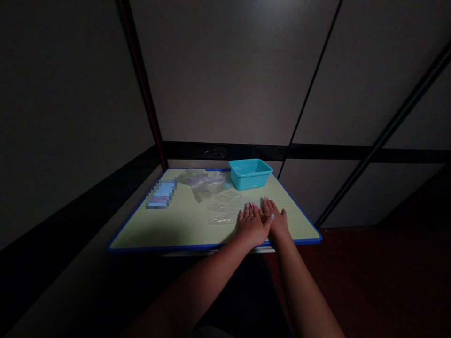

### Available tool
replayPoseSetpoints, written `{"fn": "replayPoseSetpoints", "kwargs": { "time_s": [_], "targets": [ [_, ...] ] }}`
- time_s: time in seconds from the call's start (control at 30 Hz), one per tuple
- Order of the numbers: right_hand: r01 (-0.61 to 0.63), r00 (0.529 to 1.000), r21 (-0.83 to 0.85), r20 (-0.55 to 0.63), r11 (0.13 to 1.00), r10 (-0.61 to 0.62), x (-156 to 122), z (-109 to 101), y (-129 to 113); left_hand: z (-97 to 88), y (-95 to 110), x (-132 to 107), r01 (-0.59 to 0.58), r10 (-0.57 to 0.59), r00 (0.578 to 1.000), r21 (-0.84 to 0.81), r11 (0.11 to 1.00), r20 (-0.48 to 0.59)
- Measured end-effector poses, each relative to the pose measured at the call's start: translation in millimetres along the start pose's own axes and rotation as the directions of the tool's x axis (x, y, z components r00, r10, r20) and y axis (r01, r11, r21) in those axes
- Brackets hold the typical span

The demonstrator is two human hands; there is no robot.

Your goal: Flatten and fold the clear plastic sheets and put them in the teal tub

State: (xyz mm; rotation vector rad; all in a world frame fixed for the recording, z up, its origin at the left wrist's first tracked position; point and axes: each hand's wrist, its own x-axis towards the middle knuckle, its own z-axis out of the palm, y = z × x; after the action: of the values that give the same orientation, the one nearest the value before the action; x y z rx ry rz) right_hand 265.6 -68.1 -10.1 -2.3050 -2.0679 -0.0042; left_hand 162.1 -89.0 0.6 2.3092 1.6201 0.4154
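My left hand (pixel 251 222) and my right hand (pixel 275 217) lie flat, palms down, side by side on a pale green table (pixel 176 225) with a blue rim. Both have their fingers stretched out and hold nothing. Just left of my left hand lies a clear plastic bag (pixel 222 218); more clear bags (pixel 225 203) lie ahead of it. A turquoise plastic tub (pixel 250 173) stands at the table's far edge, ahead of my hands.
A heap of crumpled clear plastic bags (pixel 200 180) lies at the far middle of the table. A blurred bluish flat item (pixel 161 194) lies at the left. Grey panel walls (pixel 232 70) stand close behind; dark reddish floor (pixel 369 281) is on the right.
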Motion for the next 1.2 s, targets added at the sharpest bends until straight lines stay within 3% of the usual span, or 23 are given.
{"fn": "replayPoseSetpoints", "kwargs": {
  "time_s": [0.33, 0.6, 1.2],
  "targets": [
    [-0.039, 0.999, 0.049, 0.027, 0.998, 0.037, 7, 2, -2, -1.1, -19, -14, 0.037, -0.036, 0.999, 0.159, 0.987, -0.005],
    [-0.063, 0.997, 0.087, 0.046, 0.994, 0.060, 5, -2, -6, -17.0, -40, -27, 0.079, -0.083, 0.996, 0.177, 0.981, 0.019],
    [-0.063, 0.997, 0.118, 0.058, 0.991, 0.056, 2, -6, -7, -31.8, -80, -45, -0.044, 0.039, 0.999, 0.193, 0.980, 0.031]
  ]
}}
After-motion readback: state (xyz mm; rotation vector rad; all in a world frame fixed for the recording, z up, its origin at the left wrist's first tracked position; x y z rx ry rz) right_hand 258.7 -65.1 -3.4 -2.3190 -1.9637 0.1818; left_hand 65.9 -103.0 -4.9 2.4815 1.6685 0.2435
